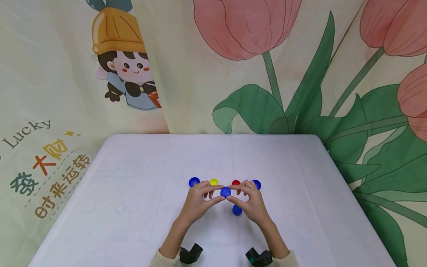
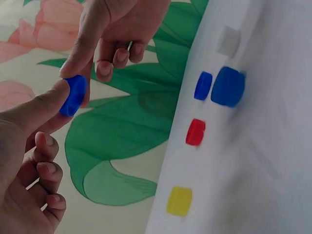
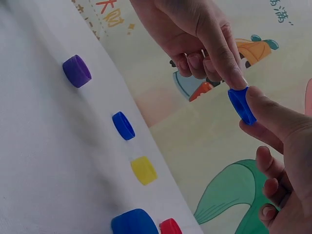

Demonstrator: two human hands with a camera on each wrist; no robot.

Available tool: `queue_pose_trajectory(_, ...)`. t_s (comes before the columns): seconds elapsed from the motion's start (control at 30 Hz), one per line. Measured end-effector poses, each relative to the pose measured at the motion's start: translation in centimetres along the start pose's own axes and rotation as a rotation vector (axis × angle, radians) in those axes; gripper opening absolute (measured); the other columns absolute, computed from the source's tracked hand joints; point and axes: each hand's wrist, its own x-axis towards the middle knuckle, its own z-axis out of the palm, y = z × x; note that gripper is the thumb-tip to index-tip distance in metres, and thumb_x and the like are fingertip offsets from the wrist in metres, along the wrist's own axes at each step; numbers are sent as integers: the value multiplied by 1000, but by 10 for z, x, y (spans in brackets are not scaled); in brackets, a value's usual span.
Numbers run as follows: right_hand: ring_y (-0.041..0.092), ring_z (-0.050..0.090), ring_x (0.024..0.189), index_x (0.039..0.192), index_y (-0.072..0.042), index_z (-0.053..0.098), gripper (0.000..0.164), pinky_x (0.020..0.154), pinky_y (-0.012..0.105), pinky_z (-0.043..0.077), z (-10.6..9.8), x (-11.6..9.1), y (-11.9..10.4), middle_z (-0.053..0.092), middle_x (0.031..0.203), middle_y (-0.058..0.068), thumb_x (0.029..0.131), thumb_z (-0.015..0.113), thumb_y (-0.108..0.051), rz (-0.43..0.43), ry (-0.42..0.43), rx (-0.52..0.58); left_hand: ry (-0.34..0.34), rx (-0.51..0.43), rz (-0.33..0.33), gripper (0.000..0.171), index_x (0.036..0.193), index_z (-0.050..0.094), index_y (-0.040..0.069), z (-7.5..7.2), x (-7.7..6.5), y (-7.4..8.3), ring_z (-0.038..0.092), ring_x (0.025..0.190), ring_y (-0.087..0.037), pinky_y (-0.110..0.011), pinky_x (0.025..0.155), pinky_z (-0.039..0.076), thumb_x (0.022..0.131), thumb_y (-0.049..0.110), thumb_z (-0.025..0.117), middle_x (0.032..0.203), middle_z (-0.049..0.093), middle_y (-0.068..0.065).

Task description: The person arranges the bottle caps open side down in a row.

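A round blue bottle cap [image 1: 225, 192] is held up between both hands, over the table. My left hand [image 1: 196, 203] pinches its left side between thumb and forefinger. From the right, my right hand [image 1: 252, 204] pinches the same cap, the tips of both hands nearly meeting. In the right wrist view, the hollow inside of the held cap [image 3: 242, 106] shows. The other fingers of each hand are loosely bent. Beneath the right hand lies another blue cap [image 1: 237, 210].
Along a row behind the hands lie a blue cap [image 1: 194, 181], a yellow cap [image 1: 214, 181], a red cap [image 1: 235, 182] and one more blue cap [image 1: 257, 184]. The wrist views add a white cap [image 2: 228, 41] and a purple cap [image 3: 77, 71]. A white cloth covers the table [image 1: 133, 167].
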Motion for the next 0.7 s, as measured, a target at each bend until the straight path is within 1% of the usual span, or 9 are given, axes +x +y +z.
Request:
queue_pose_trajectory(0.1, 19, 42, 80, 98, -19, 73, 30, 61, 34, 38, 8, 1, 3, 50, 77, -2, 73, 77, -36, -12, -3, -48, -33, 60, -15, 31, 98, 74, 15, -2, -2, -8, 38, 59, -11, -20, 52, 29, 71, 27, 80, 61, 44, 3)
queue_pose_trajectory(0.2, 13, 39, 78, 97, -20, 73, 31, 60, 26, 35, 18, 0, 7, 49, 76, -3, 73, 75, -39, -29, -29, -102, -82, 125, -28, 29, 97, 74, 16, -6, -6, -16, 35, 58, -6, -21, 53, 29, 71, 29, 80, 60, 44, 5)
queue_pose_trajectory(0.27, 9, 37, 78, 98, -20, 73, 31, 61, 24, 33, 25, 0, 9, 49, 76, -3, 74, 74, -41, -51, -58, -135, -115, 150, -33, 28, 95, 74, 17, -9, -9, -23, 33, 57, -4, -21, 54, 29, 71, 29, 80, 59, 43, 7)
queue_pose_trajectory(0.4, 7, 37, 78, 98, -19, 73, 30, 65, 25, 33, 38, -2, 13, 51, 76, -1, 75, 74, -39, -96, -113, -199, -175, 183, -43, 26, 92, 75, 17, -14, -14, -33, 32, 55, -3, -22, 54, 29, 69, 27, 81, 58, 39, 12)
queue_pose_trajectory(0.47, 7, 37, 77, 97, -19, 74, 30, 67, 26, 33, 43, -4, 15, 51, 76, -3, 75, 75, -39, -102, -131, -240, -210, 211, -52, 26, 92, 75, 17, -15, -16, -37, 32, 55, -4, -22, 55, 29, 69, 26, 81, 57, 39, 13)
queue_pose_trajectory(0.6, 6, 36, 74, 94, -19, 74, 28, 68, 25, 31, 51, -7, 20, 48, 76, -8, 74, 76, -38, -104, -163, -317, -284, 284, -80, 24, 91, 75, 17, -12, -20, -43, 32, 56, -5, -23, 56, 29, 69, 26, 81, 56, 38, 15)
queue_pose_trajectory(0.7, 6, 36, 73, 94, -19, 75, 28, 68, 24, 31, 55, -10, 22, 47, 78, -10, 74, 76, -37, -102, -182, -356, -320, 344, -88, 24, 90, 76, 18, -9, -22, -46, 32, 57, -5, -24, 58, 28, 69, 28, 81, 55, 37, 14)
